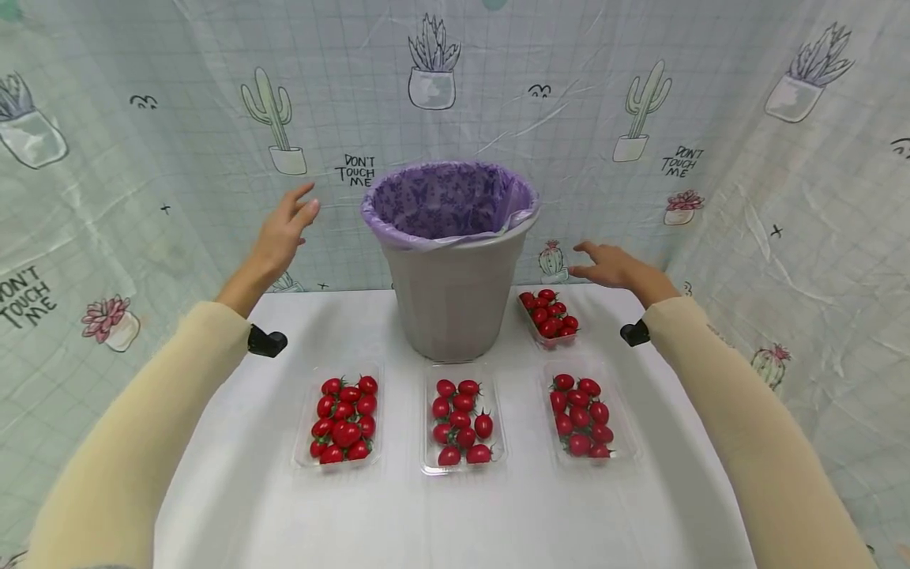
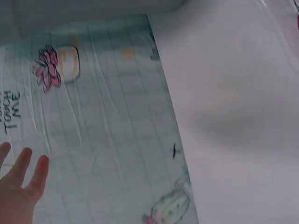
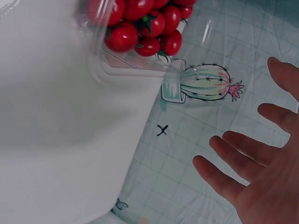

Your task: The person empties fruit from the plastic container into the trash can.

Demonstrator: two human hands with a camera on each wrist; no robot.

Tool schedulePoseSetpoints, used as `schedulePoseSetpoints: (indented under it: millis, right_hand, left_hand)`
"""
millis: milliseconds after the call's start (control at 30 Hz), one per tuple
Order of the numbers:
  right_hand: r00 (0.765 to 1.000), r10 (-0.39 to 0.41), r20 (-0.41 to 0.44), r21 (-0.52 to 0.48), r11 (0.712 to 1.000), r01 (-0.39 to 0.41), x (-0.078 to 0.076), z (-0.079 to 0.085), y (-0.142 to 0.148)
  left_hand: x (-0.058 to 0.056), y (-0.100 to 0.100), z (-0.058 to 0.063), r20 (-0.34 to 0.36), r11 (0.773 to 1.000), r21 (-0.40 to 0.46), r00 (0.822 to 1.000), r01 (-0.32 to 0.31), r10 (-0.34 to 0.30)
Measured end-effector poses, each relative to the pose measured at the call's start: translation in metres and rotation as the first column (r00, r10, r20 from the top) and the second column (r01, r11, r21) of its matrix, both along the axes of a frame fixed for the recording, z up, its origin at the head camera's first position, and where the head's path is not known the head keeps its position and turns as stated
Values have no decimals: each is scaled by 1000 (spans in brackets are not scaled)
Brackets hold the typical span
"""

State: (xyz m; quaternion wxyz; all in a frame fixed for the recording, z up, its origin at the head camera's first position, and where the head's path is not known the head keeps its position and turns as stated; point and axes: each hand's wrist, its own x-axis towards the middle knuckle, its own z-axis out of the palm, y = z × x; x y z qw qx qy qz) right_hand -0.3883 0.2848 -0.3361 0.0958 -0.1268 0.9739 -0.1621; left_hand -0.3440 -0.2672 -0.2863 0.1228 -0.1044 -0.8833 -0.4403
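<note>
My left hand (image 1: 280, 231) is raised left of a grey bin (image 1: 455, 308), fingers loosely spread and holding nothing. On the bin's other side, my right hand (image 1: 607, 265) hovers just right of a clear plastic box (image 1: 549, 342) of cherry tomatoes (image 3: 152, 23), apart from it. In the right wrist view its fingers (image 3: 229, 161) are spread and bare. A purple bag (image 1: 522, 194) lines the bin and folds over its rim; the bottom inside is hidden. Three more clear boxes of cherry tomatoes stand in a row in front: left (image 1: 302, 442), middle (image 1: 462, 469) and right (image 1: 627, 442).
The boxes and bin stand on a white table (image 1: 441, 521). Behind and at both sides hangs a cactus-print sheet (image 1: 469, 130). The table's far edge runs behind the bin. Each sleeve has a black wrist device, one left (image 1: 267, 342) and one right (image 1: 635, 333).
</note>
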Motion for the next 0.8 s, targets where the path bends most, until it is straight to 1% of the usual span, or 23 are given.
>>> schedulePoseSetpoints:
  millis: [100, 167, 300, 367, 533, 633, 800]
  right_hand:
    - [1000, -1, 16, -1, 1000, 1, 0, -7, 0]
    - [1000, 2, 26, -7, 1000, -1, 0, -12, -1]
    - [999, 5, 48, -26, 1000, -4, 1, -19, -3]
    - [998, 3, 63, -37, 999, -1, 2, -22, -3]
    - [990, -14, 142, -72, 997, 25, 6, -30, -2]
    - [977, -26, 213, -117, 992, 52, 7, -35, -1]
    - [941, -22, 337, -195, 976, 93, 4, -44, 3]
  left_hand:
    - [4, 11, -2, -22, 990, 137, 999, 46, -44]
    - [6, 18, -2, -35, 982, 179, 997, 68, -62]
    - [10, 27, -2, -63, 968, 220, 992, 117, -105]
    - [12, 30, -2, -66, 961, 239, 990, 138, -126]
    - [14, 38, -4, -67, 948, 261, 983, 182, -170]
    - [16, 43, -6, -78, 944, 263, 980, 199, -185]
    - [18, 49, -9, -103, 928, 290, 972, 232, -211]
